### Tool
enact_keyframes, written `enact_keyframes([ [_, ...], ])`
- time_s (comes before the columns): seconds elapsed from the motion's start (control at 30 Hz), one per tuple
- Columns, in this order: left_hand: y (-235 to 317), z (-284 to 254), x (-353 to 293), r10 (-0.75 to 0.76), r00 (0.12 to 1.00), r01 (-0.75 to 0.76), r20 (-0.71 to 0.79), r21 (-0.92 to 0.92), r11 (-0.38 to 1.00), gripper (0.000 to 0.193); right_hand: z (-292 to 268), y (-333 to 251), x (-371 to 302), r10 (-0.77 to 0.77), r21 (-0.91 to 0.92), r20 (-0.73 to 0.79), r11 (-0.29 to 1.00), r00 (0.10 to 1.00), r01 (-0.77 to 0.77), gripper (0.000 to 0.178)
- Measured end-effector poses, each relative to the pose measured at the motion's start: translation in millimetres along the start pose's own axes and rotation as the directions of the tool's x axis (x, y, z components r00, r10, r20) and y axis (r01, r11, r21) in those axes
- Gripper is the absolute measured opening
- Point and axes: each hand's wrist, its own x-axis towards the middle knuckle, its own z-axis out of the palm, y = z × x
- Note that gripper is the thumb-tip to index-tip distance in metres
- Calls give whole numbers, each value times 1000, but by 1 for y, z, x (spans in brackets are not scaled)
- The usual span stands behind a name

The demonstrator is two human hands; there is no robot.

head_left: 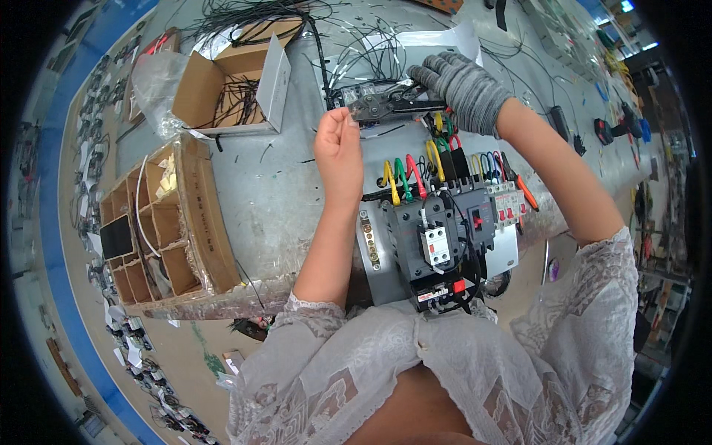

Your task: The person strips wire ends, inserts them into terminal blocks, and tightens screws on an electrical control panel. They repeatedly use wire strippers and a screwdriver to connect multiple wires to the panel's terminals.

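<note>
Near the far side of the bench, my right hand [466, 95], in a grey knit glove, is round the handles of a dark crimping tool [377, 108]. The tool's head points left. My bare left hand [340, 152] is closed in a pinch right at that head; what its fingertips hold is too small to make out. Nearer to me sits an electrical assembly [409, 222] with black breakers, a white contactor block [435, 245] and yellow, green and red wires [404, 178]. Behind the tool, another unit [348, 94] bristles with thin black wires.
An open cardboard box [199, 93] of short black wires stands at the back left. Closer on the left is a divided cardboard tray [211, 215]. Orange-handled pliers [527, 193] lie right of the assembly. A cordless drill [619, 126] is at far right.
</note>
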Motion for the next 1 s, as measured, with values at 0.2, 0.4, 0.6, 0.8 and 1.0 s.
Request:
enact_keyframes([
  [0.2,6,-6,4,-97,992,106,75,-127,986,10,10,16,22,-121,-2,-40,993,992,121,63],
  [0.4,11,-5,4,-131,985,146,110,-141,979,7,15,19,27,-166,54,-39,984,985,168,55],
  [0.6,10,-6,4,-132,985,147,114,-131,980,7,8,11,14,-110,233,88,969,990,87,60],
  [0.8,12,0,1,-108,993,114,55,-109,988,7,0,-9,3,89,394,297,895,951,-207,59],
  [1.0,6,3,1,-37,998,34,51,56,998,8,20,-5,-15,94,249,151,960,984,-130,58],
])
